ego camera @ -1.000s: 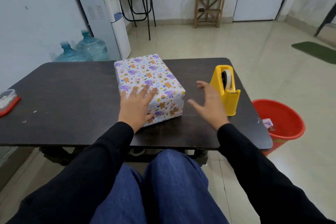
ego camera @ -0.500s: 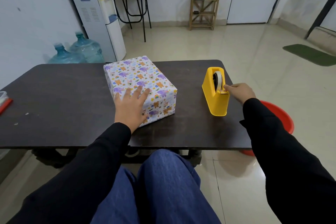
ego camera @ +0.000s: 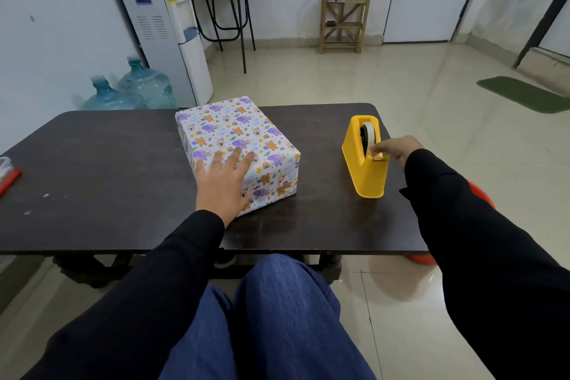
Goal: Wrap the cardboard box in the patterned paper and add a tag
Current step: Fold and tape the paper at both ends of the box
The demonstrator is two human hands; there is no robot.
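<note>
Resting my left hand [ego camera: 222, 185] flat on the wrapped box [ego camera: 237, 148], I have my fingers [ego camera: 236, 160] spread wide across its top near the corner closest to me; they press down on the paper and grip nothing. The box is fully covered in white paper printed with purple elephants, orange bears and rainbows, and it sits on the dark worktop [ego camera: 92, 163], reaching away from my left fingertips toward the far edge. I cannot make out a tag on it.

My right hand [ego camera: 398, 148] reaches to the yellow tape dispenser [ego camera: 365, 163], which stands upright on the worktop well off to the right of my left fingers and apart from the box. My right fingers [ego camera: 374, 149] are drawn together in a pinch at the cutter end on top of the dispenser, just beside the tape roll [ego camera: 368, 133]; they look closed on the tape's end, but the strip itself is too small for me to be sure.

Past my right wrist, below the worktop's edge, part of a red bucket [ego camera: 481, 194] shows. At the far left edge of the worktop, well away from my left fingers, lies a clear container with a red lid [ego camera: 7, 170].
</note>
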